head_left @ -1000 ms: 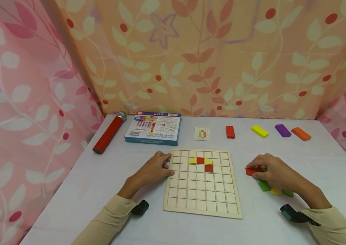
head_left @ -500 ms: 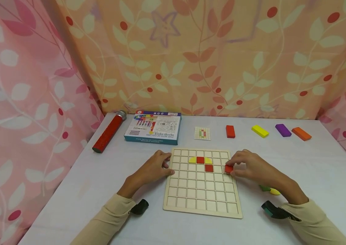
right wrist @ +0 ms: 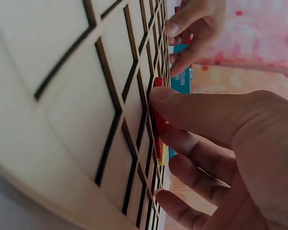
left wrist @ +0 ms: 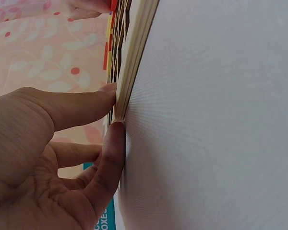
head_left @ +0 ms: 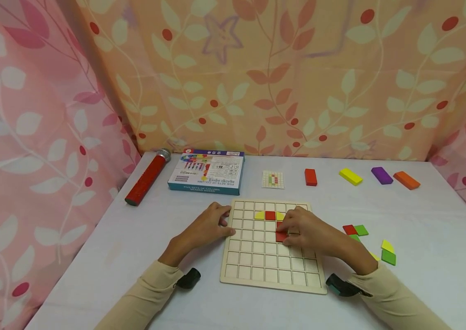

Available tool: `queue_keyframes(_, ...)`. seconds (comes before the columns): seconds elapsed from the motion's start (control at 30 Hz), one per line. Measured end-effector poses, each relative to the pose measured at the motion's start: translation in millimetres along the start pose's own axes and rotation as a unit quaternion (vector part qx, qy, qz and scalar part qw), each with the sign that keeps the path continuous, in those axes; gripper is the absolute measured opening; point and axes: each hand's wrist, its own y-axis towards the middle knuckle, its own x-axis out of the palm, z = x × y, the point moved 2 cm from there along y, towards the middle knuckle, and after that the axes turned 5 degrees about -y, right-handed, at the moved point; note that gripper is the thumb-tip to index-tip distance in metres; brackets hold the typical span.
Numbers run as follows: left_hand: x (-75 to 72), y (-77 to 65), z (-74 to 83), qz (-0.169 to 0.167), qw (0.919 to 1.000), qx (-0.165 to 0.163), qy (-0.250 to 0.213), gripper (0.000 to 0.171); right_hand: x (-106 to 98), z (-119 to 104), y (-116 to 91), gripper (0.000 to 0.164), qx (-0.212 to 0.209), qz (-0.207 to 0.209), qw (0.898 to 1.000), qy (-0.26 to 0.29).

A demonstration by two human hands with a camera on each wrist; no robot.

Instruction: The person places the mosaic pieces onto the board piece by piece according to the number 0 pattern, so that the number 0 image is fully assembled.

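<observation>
A wooden grid board [head_left: 253, 275] lies flat on the white table. At its left edge my left hand [head_left: 210, 227] holds on, thumb [left wrist: 93, 103] and a fingertip touching the rim. My right hand [head_left: 313, 233] is over the board's middle, pinching a red square tile [head_left: 281, 237] between thumb and finger. That tile sits close against the grid, just below another red tile [head_left: 279, 225] that is partly hidden by the fingers. Higher up on the board, a red tile [head_left: 270, 215] has a yellow curved tile [head_left: 260, 215] on its left and a partly covered yellow one [head_left: 280, 216] on its right.
Loose tiles lie right of the board: red [head_left: 349, 229], green [head_left: 388, 257] and yellow [head_left: 387, 246] ones among them. Behind stand a box [head_left: 205, 172], a red tube with a silver end [head_left: 146, 181], a small grid card [head_left: 273, 179] and several coloured blocks [head_left: 350, 176].
My right hand has taken a red tile from the loose pieces and carried it left onto the middle of the board. My left hand has stayed at the board's edge.
</observation>
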Motion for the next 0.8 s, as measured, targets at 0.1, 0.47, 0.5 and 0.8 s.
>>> queue_keyframes(0.1,0.0,-0.2,0.3,0.001,1.0000,0.000,0.000,0.072,1.5,-1.9,-0.2,0.027,0.000,0.004,1.000,-0.007)
queue_keyframes(0.47,0.7,0.2,-0.3,0.001,1.0000,0.001,-0.002,0.073,2.7,0.5,-2.9,0.028,0.028,0.001,1.000,0.004)
queue_keyframes(0.5,0.8,0.3,-0.4,0.000,1.0000,0.001,-0.002,0.073,2.7,0.7,-3.0,0.028,0.031,-0.001,0.999,0.005)
queue_keyframes(0.8,-0.2,-0.3,1.4,-0.001,1.0000,-0.006,-0.006,0.072,-4.2,4.9,-8.2,0.028,0.036,-0.001,0.999,0.004)
